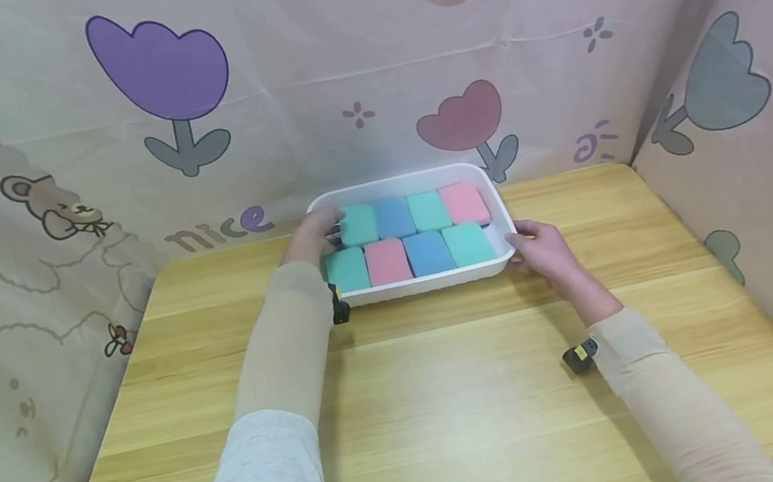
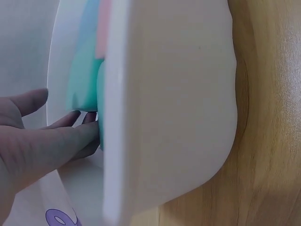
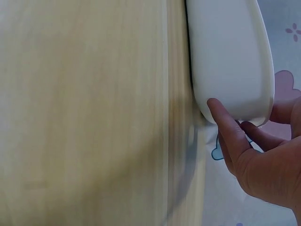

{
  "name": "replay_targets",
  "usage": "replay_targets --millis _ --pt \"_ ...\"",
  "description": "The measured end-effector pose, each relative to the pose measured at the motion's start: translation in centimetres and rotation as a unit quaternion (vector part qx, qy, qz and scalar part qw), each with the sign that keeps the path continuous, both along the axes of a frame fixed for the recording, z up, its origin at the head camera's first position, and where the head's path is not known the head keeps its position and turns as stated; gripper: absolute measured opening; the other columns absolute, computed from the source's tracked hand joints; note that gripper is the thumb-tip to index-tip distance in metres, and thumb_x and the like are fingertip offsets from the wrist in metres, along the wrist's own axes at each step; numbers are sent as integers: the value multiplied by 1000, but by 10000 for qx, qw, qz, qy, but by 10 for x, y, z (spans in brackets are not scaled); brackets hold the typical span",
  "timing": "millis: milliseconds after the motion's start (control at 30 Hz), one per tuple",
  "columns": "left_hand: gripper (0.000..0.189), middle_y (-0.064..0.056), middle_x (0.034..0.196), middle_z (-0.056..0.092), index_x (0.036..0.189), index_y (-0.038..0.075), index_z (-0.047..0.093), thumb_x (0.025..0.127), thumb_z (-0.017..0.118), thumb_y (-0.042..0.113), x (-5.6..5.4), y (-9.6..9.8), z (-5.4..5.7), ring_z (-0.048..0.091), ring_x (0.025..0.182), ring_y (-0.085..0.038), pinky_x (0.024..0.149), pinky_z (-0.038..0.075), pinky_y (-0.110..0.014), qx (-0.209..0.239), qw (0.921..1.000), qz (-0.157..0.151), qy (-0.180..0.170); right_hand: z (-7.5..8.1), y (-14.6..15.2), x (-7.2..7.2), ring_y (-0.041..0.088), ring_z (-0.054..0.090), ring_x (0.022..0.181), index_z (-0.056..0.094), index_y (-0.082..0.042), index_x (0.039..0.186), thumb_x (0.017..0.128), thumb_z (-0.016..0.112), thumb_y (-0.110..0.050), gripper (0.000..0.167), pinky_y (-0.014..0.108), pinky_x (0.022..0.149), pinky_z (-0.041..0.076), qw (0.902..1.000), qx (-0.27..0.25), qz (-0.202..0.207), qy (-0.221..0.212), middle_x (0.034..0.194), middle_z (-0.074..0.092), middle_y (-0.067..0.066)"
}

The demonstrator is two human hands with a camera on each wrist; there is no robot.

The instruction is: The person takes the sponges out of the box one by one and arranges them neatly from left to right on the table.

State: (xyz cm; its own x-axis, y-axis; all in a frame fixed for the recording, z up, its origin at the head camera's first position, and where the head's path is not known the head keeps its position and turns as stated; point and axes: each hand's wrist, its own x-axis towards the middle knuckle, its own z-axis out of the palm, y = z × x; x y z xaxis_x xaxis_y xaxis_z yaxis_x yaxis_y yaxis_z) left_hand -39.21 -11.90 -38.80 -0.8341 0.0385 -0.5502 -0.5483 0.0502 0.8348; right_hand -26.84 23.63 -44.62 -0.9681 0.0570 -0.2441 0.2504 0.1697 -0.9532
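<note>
A white plastic tray [image 1: 423,282] at the back of the table holds two rows of soft-looking, rounded blocks in green, blue and pink. My left hand [image 1: 313,234] reaches over the tray's left end. In the left wrist view its fingertips [image 2: 90,117] are right at the end of a green block [image 2: 83,89] in the back row, with the thumb raised apart. At the right end my right hand [image 1: 548,253] holds the tray, thumb at the rim and fingers against the outer wall. The right wrist view shows a finger [image 3: 228,125] lying along the tray's outer corner.
The wooden table [image 1: 442,401] reaches forward from the tray. A printed curtain [image 1: 300,78] hangs right behind the tray and down both sides. Small black cameras sit at the left wrist [image 1: 339,306] and right wrist [image 1: 581,356].
</note>
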Motion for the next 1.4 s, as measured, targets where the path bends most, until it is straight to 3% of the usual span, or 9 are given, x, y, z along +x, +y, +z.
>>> replay_targets --millis 100,233,433,633,800,933,1133,1400 --pt "60 -19 168 25 163 1 21 108 45 6 -1 0 -2 30 152 -35 125 33 -41 -184 9997 -134 90 0 0 1 43 53 135 30 5 159 110 48 -18 57 43 104 56 10000 5 13 -1 156 40 31" --pt "65 -19 167 27 163 0 18 106 47 1 -8 0 -13 33 151 -35 125 33 -43 -488 9982 -182 282 -1 0 0 42 53 135 30 5 159 110 47 -19 57 42 103 57 10000 65 26 1 156 40 31" --pt "47 -16 154 47 151 -2 43 105 50 3 -15 1 -22 44 139 -33 126 29 -46 -1203 9921 -176 320 -1 0 1 43 53 134 30 5 160 110 47 -18 57 42 103 57 10000 61 23 6 157 39 30" --pt "53 -15 158 45 157 7 41 106 52 5 -15 -3 -23 43 144 -33 126 29 -51 -1091 9930 -247 374 1 -1 2 43 53 136 29 4 160 110 46 -17 57 43 104 56 9999 105 50 -5 157 39 30" --pt "52 -17 154 47 155 4 43 104 54 3 -14 -3 -25 47 140 -34 123 36 -49 -1092 9927 -100 501 0 -1 2 43 53 135 29 5 160 110 46 -18 57 43 105 55 9999 114 50 -31 157 39 30" --pt "46 -18 145 51 147 2 47 103 56 3 -12 0 -25 52 131 -34 118 43 -47 -1265 9900 88 614 0 -2 2 42 54 133 29 5 160 110 47 -17 57 43 104 56 9999 99 43 -23 157 40 30" --pt "47 -16 143 51 147 4 49 102 60 6 -6 0 -22 53 128 -33 117 45 -47 -1351 9867 258 864 -1 -3 3 44 54 133 29 6 160 111 46 -19 58 44 105 56 10000 58 50 44 156 39 32" --pt "49 -16 147 52 149 6 50 102 62 12 6 0 -7 57 130 -34 118 44 -49 -1304 9848 453 1054 -2 -2 3 44 54 133 29 5 160 110 47 -19 58 41 103 57 9999 123 0 -1 158 38 30"
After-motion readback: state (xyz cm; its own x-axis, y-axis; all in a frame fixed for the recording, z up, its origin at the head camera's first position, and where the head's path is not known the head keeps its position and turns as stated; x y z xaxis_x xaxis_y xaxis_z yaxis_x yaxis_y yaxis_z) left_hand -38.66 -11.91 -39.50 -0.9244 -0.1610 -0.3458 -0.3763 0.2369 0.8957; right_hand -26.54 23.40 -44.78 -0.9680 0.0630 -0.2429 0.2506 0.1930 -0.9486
